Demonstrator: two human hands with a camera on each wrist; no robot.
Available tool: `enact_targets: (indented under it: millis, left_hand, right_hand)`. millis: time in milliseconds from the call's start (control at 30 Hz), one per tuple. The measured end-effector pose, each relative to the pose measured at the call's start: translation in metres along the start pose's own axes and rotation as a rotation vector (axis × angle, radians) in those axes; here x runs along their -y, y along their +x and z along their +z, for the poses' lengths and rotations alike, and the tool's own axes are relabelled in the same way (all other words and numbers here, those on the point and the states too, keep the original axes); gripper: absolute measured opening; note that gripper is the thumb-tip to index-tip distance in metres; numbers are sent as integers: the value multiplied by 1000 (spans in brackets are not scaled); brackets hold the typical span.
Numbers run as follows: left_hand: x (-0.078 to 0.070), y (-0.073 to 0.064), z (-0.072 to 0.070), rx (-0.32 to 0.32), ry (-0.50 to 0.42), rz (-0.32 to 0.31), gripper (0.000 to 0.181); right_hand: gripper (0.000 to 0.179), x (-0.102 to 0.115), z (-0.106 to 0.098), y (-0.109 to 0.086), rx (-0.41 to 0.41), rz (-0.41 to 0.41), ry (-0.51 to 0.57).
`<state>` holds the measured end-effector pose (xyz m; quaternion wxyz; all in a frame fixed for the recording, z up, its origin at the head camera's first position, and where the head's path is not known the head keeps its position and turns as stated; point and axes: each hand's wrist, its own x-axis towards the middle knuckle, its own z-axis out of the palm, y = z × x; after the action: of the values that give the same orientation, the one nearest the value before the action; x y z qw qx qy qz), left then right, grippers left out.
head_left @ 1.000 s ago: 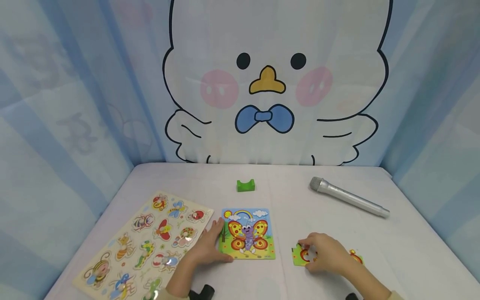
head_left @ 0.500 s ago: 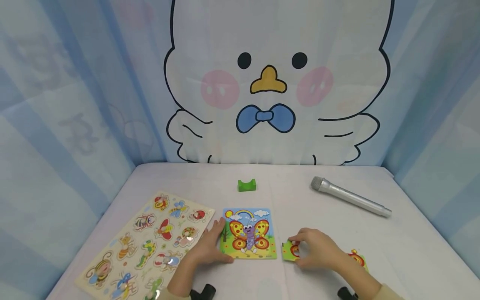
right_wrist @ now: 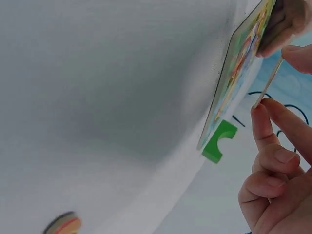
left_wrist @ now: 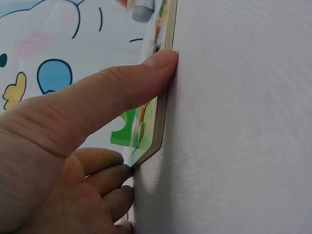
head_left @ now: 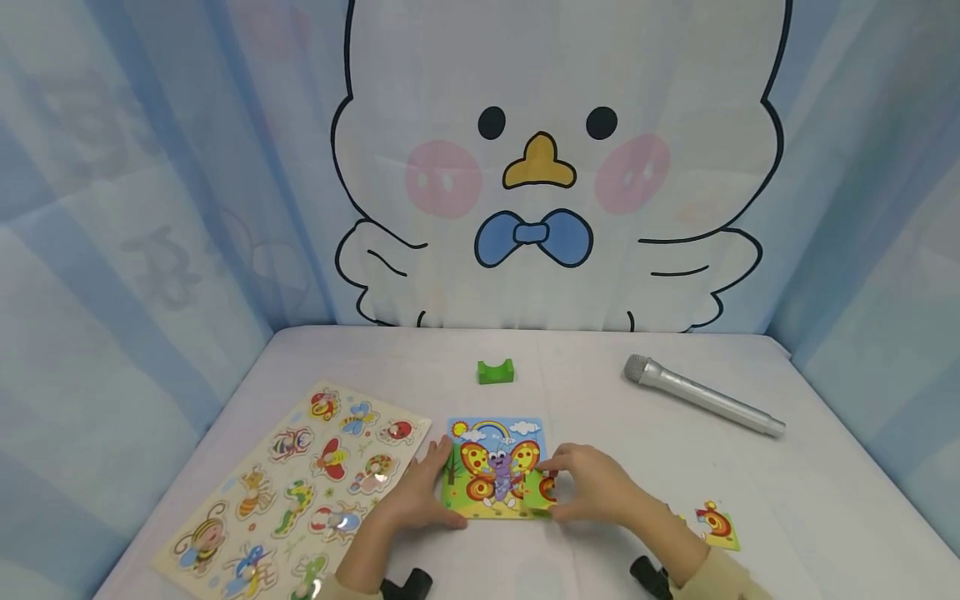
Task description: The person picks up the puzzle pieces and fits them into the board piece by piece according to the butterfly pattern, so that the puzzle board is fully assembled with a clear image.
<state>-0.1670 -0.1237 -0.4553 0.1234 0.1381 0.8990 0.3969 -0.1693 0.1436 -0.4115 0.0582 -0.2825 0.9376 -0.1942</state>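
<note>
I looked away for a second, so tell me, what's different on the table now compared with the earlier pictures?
The right hand moved left, carrying the small puzzle piece it already held from beside the butterfly board to over its lower right corner. Nothing was newly grasped or let go. The left hand stayed at the board's left side; the microphone, green block and insect board stayed put.

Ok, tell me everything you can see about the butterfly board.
The board is squarish with rounded corners, and its edge looks like pale wood. Its printed face shows a purple butterfly with spotted yellow wings, under a sun, rainbow and clouds. It lies flat on the table. The left hand touches its left and near edges. The right hand pinches a piece over its near right part, hiding some of the picture.
</note>
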Motion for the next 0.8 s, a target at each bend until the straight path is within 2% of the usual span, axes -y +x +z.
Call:
enact_targets:
  millis: [133,267,433,667,800]
  left_hand:
    - [-1,0,0,6,0,-9,111]
    - [-1,0,0,10,5,-7,111]
    - [-2,-1,-1,14,1,-13,111]
    - [-2,-1,-2,23,-5,-32,111]
    - [0,-1,-2,22,-10,-28,111]
  right_hand:
    - [49,7,4,9,1,-8,4]
    - [51,16,8,20,38,1,22]
    - [46,27,14,33,73,-32,18]
    - [44,40,21,47,77,-73,11]
    - [43,46,26,54,71,-61,-6]
